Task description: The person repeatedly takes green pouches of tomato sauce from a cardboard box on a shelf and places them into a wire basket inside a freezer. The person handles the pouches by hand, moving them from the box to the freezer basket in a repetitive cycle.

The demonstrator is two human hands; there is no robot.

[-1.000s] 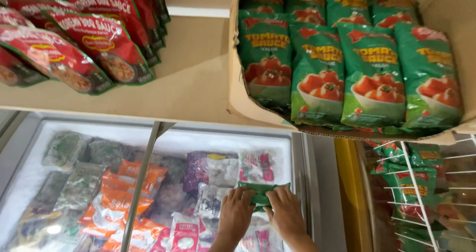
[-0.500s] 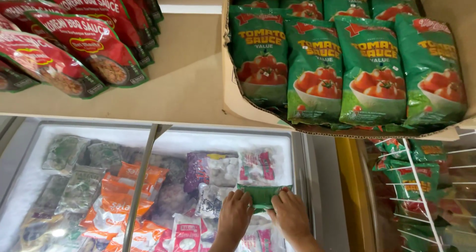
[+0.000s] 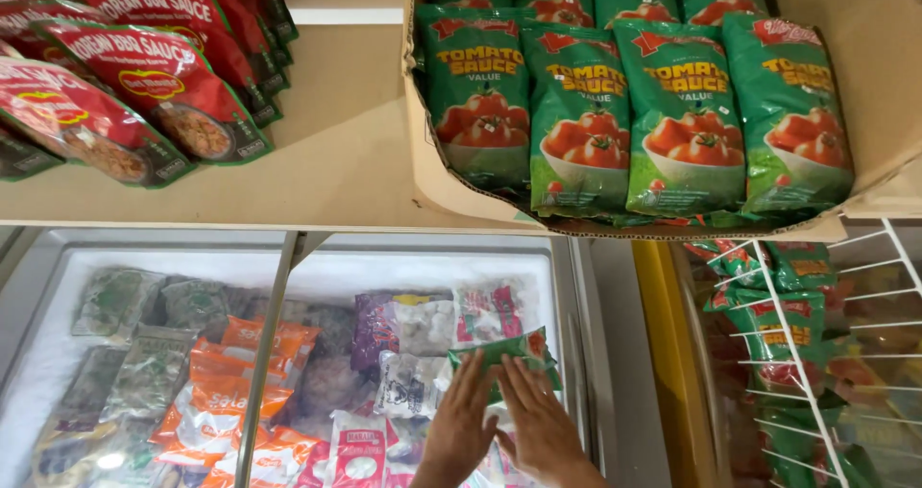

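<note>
My left hand [image 3: 459, 419] and my right hand [image 3: 538, 421] lie side by side, palms down and fingers spread, on the right end of a chest freezer's glass lid [image 3: 288, 353]. Their fingertips rest on a flat green pouch [image 3: 502, 351] lying on the lid. Neither hand grips it. Under the glass lie several frozen packets: orange ones [image 3: 230, 402], a purple one [image 3: 375, 327] and clear bags of white pieces [image 3: 413, 353].
A wooden shelf [image 3: 336, 161] above the freezer carries red sauce pouches [image 3: 144, 85] at left and a cardboard box [image 3: 427, 161] of green tomato sauce pouches [image 3: 586, 113] at right. A white wire rack [image 3: 797, 353] holds more green pouches at lower right.
The view has shifted, so the shelf goods sit a little further left in frame. Both hands stay on the green pouch, fingers slightly further forward over it.
</note>
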